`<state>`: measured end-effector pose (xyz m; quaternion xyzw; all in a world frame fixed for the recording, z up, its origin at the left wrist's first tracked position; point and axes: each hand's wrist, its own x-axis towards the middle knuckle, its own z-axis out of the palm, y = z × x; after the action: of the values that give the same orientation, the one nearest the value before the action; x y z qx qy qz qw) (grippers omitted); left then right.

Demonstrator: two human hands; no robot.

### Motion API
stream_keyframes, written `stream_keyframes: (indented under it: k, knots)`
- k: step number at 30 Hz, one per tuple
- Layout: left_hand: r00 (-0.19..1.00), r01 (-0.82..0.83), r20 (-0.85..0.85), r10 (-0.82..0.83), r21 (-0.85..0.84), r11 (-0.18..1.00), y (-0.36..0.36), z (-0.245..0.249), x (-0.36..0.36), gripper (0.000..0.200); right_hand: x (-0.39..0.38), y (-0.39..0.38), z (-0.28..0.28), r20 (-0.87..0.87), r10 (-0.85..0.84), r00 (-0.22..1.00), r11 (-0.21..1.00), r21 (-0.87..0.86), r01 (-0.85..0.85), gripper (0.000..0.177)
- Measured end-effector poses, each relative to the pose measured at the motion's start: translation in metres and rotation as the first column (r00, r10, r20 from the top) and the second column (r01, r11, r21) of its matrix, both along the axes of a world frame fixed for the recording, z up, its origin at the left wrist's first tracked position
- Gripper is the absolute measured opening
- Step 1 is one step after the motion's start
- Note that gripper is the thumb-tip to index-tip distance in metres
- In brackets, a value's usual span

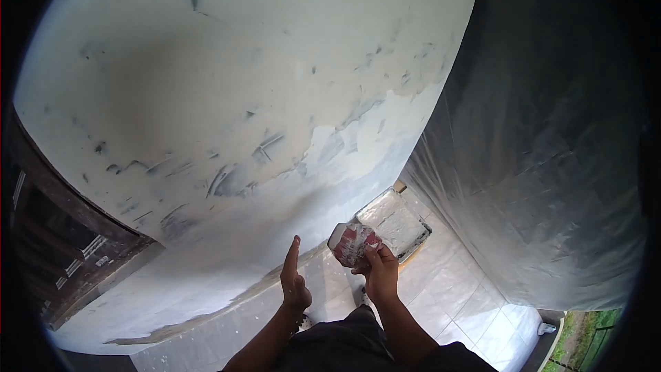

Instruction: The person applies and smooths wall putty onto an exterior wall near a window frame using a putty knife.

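A broad wall coated in patchy white filler with grey scrape marks (227, 96) fills the far and left of the view. A dark surface under clear plastic sheeting (551, 151) stands at the right. Below lies a pale tiled floor (468, 296), and on it, close by the wall's foot, a rectangular tray smeared with white paste (399, 224).

The work in hand looks like surfacing the wall, at a pause. Both hands are held off it, near the person's body.

The left hand (295, 286) is open and empty, fingers (293, 255) straight and together, pointing up.

The right hand (380, 272) has its fingers (375, 256) curled closed around a small folded red-and-white pad (352, 241), held just in front of the tray and apart from the wall. Bringing the pad to the wall would call for a reach forward with it laid flat.
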<state>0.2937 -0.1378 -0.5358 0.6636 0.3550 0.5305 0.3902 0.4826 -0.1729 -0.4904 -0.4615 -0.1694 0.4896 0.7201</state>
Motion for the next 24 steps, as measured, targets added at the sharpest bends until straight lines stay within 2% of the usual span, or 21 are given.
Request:
stream_keyframes:
  k: [5, 10, 14, 16, 19, 22, 23, 24]
  knots:
    - [0.999, 0.044, 0.005, -0.044, -0.187, 0.981, 0.006, -0.049, 0.062, 0.097, 0.064, -0.026, -0.07, -0.093, -0.006, 0.996, 0.977, -0.212, -0.014, 0.022]
    - [0.998, 0.06, 0.012, -0.059, -0.336, 0.94, 0.011, -0.103, 0.148, 0.093, 0.148, -0.033, -0.119, -0.051, 0.002, 0.999, 0.914, -0.405, -0.022, 0.023]
    - [0.997, 0.062, -0.003, -0.073, -0.5, 0.864, -0.003, -0.15, 0.194, 0.09, 0.227, -0.04, -0.156, 0.139, 0.084, 0.987, 0.858, -0.513, -0.001, 0.019]
    - [0.998, 0.044, -0.015, -0.065, -0.585, 0.81, -0.004, -0.183, 0.212, 0.088, 0.263, -0.04, -0.177, 0.33, 0.175, 0.928, 0.828, -0.559, 0.043, 0.014]
    - [0.999, 0.011, -0.028, -0.043, -0.694, 0.72, 0.006, -0.232, 0.238, 0.085, 0.309, -0.031, -0.225, 0.425, 0.275, 0.862, 0.757, -0.649, 0.078, 0.015]
    - [0.999, -0.003, -0.024, -0.025, -0.78, 0.625, 0.004, -0.29, 0.257, 0.083, 0.336, -0.009, -0.27, 0.454, 0.268, 0.85, 0.744, -0.658, 0.117, 0.017]
    - [1.0, 0.011, 0.015, 0.003, -0.83, 0.558, 0.006, -0.319, 0.259, 0.084, 0.344, -0.001, -0.295, 0.52, 0.314, 0.794, 0.755, -0.644, 0.123, 0.018]
    - [1.0, -0.007, -0.001, 0.011, -0.842, 0.54, 0.008, -0.322, 0.267, 0.084, 0.345, 0.004, -0.313, 0.569, 0.364, 0.737, 0.762, -0.637, 0.115, 0.019]
